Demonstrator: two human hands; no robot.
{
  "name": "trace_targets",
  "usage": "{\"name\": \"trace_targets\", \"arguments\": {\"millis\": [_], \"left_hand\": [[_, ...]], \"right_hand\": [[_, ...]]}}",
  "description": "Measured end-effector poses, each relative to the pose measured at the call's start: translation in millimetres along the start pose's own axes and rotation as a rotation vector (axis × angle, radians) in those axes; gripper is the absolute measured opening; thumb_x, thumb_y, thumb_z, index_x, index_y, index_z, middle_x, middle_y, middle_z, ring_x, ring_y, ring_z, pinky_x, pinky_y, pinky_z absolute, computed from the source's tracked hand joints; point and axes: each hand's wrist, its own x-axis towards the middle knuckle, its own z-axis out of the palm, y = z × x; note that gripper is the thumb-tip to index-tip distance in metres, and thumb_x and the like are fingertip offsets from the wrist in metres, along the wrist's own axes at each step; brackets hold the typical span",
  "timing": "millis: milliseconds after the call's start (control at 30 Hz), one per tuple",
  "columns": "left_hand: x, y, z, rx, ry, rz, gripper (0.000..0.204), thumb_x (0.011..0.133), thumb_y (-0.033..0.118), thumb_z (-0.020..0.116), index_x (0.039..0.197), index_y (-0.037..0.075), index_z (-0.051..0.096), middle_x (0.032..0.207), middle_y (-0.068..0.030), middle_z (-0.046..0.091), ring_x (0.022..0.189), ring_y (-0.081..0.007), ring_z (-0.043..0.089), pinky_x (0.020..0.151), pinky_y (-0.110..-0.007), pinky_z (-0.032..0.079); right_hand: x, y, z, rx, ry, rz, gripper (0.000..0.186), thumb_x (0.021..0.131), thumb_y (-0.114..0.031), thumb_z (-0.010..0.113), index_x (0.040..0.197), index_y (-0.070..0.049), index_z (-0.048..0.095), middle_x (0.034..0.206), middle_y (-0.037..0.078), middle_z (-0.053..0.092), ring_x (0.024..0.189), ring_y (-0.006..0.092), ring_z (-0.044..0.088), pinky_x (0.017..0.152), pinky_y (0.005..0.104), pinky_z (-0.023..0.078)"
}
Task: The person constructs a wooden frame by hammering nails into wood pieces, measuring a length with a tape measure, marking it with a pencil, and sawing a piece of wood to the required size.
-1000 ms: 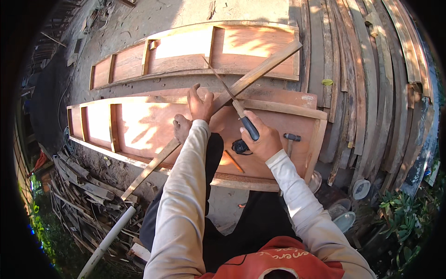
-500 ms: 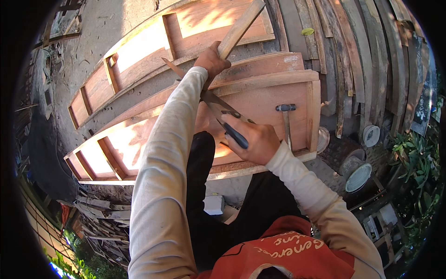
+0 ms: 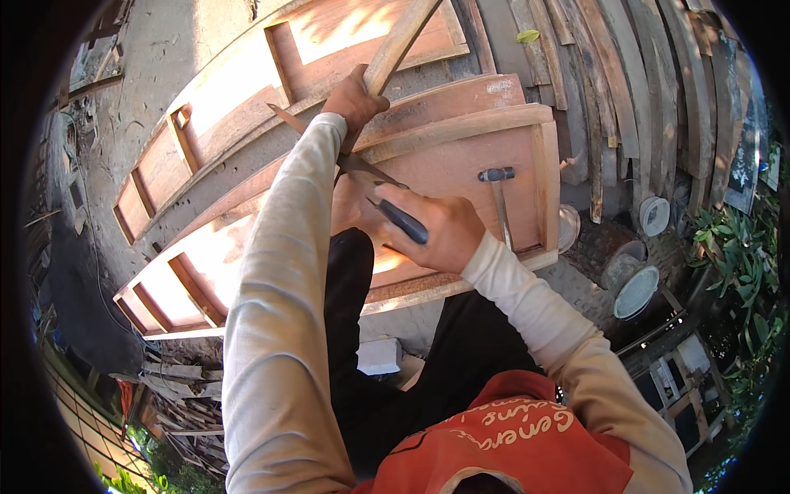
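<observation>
My left hand (image 3: 355,102) is wrapped round a wooden strip (image 3: 405,45) that slants up and away to the right. My right hand (image 3: 442,230) grips the dark handle of a handsaw (image 3: 372,170). The saw's blade runs up and left beneath my left hand and forearm, its tip showing past them; where it meets the strip is hidden. Under both hands lies a curved, wood-framed plywood panel (image 3: 444,160). A hammer (image 3: 498,198) rests on it, to the right of my right hand.
Beyond lies a second framed panel (image 3: 329,37). Long boards (image 3: 609,82) lie side by side at the far right. Round containers (image 3: 636,292) and leafy plants (image 3: 741,272) stand at right. Wood scraps (image 3: 185,395) are heaped at near left, and a pale block (image 3: 379,356) sits between my legs.
The whole view has shifted slightly, so the panels and hammer appear higher and further left. Both hands keep their grips on the strip and the handsaw.
</observation>
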Motion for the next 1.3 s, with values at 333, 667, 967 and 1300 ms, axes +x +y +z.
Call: {"name": "trace_targets", "arguments": {"millis": [333,667,967,1300], "left_hand": [[-25.4,-19.1,-5.7,-0.017,-0.009,-0.084,0.077,0.075,0.022,0.076,0.141,-0.001,0.044,0.114,-0.0278,0.067,0.105,-0.0378,0.067,0.096,-0.041,0.05],[-21.7,-27.3,-7.0,-0.027,0.039,-0.031,0.073,0.074,0.022,0.076,0.138,0.001,0.047,0.11,-0.0261,0.069,0.104,-0.0378,0.068,0.095,-0.042,0.051],[-18.7,10.1,9.0,-0.025,0.091,0.001,0.071,0.074,0.022,0.076,0.136,-0.001,0.048,0.108,-0.0274,0.069,0.101,-0.0382,0.068,0.092,-0.041,0.052],[-21.8,-25.8,-3.2,-0.031,-0.013,-0.09,0.072,0.074,0.024,0.076,0.136,-0.001,0.049,0.111,-0.0264,0.069,0.104,-0.038,0.067,0.094,-0.042,0.051]], "right_hand": [[-157.7,-52.7,-100.5,-0.011,-0.097,-0.02,0.062,0.072,-0.01,0.079,0.131,-0.004,0.062,0.076,0.009,0.069,0.065,0.0241,0.071,0.061,0.0396,0.059],[-99.5,-39.3,-51.6,0.031,-0.059,-0.012,0.06,0.076,-0.01,0.078,0.133,-0.006,0.058,0.084,0.015,0.072,0.068,0.0301,0.072,0.065,0.0394,0.059],[7.8,-2.1,16.9,-0.023,0.005,-0.023,0.047,0.086,-0.022,0.073,0.129,-0.01,0.059,0.087,0.014,0.072,0.07,0.0337,0.07,0.061,0.0426,0.057],[-150.1,-53.5,-86.2,-0.012,-0.121,0.064,0.06,0.074,-0.012,0.08,0.131,-0.006,0.061,0.08,0.011,0.068,0.065,0.0259,0.069,0.061,0.0378,0.058]]}}
